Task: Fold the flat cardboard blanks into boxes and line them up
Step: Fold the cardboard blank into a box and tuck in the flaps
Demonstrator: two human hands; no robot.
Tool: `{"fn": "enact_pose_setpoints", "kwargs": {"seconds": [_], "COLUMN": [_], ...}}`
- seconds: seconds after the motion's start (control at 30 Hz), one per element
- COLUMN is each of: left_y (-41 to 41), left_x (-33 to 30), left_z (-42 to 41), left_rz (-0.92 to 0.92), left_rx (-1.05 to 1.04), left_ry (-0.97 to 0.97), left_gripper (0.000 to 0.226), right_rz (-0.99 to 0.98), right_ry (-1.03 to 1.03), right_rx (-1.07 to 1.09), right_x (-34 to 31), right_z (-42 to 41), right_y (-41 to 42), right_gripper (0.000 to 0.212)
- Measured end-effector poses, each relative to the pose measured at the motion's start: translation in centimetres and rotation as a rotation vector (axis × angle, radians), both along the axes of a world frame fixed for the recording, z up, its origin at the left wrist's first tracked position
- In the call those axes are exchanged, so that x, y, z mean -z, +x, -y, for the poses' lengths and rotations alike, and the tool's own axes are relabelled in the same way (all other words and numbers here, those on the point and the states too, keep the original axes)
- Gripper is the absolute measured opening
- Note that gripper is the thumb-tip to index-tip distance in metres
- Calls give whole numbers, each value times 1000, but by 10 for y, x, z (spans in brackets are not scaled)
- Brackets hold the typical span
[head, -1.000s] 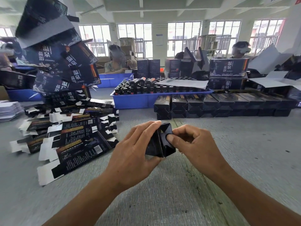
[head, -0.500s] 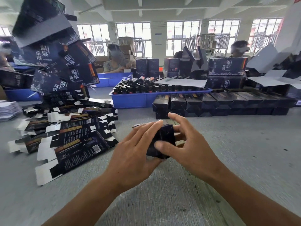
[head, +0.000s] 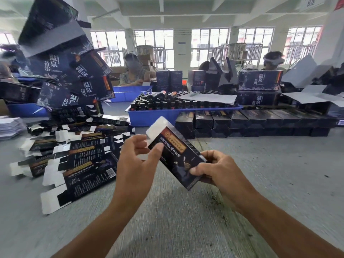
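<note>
Holding one dark box up over the grey table, the person has both hands busy. The left hand pinches the top part of the box between thumb and fingers. The right hand curls round the bottom end and grips it. The box is tilted, with its high end pointing away and to the left. A white flap at that high end sticks out and is not tucked in. So this box looks folded into shape, but its top seems not closed yet.

A lot of the job looks done. A long row of finished boxes sits across the far side of the table, side by side and stacked, just in front of a blue tray full of little bottles.

A lot is left too. A big messy pile of flat blanks lies on the table to the left of the hands, spread out and lying over each other. Each one needs folding.

It looks like the box in the hands needs its flap pushed in, and then it can go in the row with the others. After that, the person can pick up a blank from the pile.

Other people sit at the back, near the windows.
</note>
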State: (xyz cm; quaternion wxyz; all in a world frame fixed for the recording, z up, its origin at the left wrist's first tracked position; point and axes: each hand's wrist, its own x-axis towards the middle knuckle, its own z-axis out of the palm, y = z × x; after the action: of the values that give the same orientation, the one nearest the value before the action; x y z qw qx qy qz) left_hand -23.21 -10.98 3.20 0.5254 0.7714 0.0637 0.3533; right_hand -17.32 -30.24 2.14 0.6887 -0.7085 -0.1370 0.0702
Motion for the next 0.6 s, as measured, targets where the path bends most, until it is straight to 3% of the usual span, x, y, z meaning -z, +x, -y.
{"fn": "enact_pose_setpoints", "kwargs": {"seconds": [0.1,0.2,0.27,0.37,0.5,0.6], "left_y": [1,2,1,0,-2,-2], "left_x": [-4,-3,-2,-3,-2,2], "left_z": [-7,-8,-5,-5,-5,-1], "left_rz": [-16,-166,-218,-185,-209,-257], "left_rx": [-17,208,357,418,475,526], "left_ry": [-98,-219,-280,-268,-213,-180], "left_gripper": [41,62,59,45,54,56], "right_rz": [-25,-26,-6,44,177,240], "right_ry": [38,-9,-96,-143,-16,87], "right_rx": [0,-36,-98,-115,-65,-56], "right_x": [1,1,2,1,-7,-9], "right_z": [1,2,2,2,7,11], "right_y": [1,0,-3,-5,-3,0], "right_gripper": [57,59,51,43,60,61]}}
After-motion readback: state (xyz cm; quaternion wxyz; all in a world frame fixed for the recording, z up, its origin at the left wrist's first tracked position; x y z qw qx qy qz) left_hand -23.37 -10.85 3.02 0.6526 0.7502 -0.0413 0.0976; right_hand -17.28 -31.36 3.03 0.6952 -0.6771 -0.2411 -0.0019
